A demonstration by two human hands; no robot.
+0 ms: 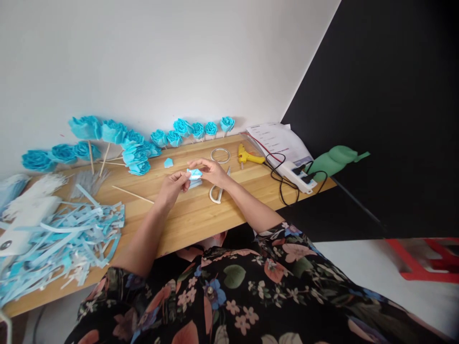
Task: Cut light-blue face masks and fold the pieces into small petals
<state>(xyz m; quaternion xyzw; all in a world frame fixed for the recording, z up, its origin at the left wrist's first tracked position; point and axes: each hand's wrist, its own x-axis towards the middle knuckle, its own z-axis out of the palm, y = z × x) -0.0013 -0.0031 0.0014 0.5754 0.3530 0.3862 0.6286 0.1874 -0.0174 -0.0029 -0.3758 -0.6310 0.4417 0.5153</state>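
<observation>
Between my hands is a small light-blue petal piece (195, 173), pinched at both ends above the wooden table. My left hand (174, 185) grips its left end with thumb and fingers. On its right end, the fingers of my right hand (212, 172) are closed. More pale blue pieces (195, 183) lie just under the hands. One loose blue petal (168, 163) rests behind my left hand. Scissors with white handles (216, 195) lie beside my right wrist, near a ring-shaped roll (220, 155). A thin wooden stick (132, 194) lies left of my left hand.
Several blue paper flowers on sticks (134, 153) line the wall. Blue strip scraps (71, 234) heap up at the left beside a white device (32, 224). At the right are a yellow glue gun (250, 155), papers (279, 143), a power strip (296, 177) with black cords and a green object (333, 161).
</observation>
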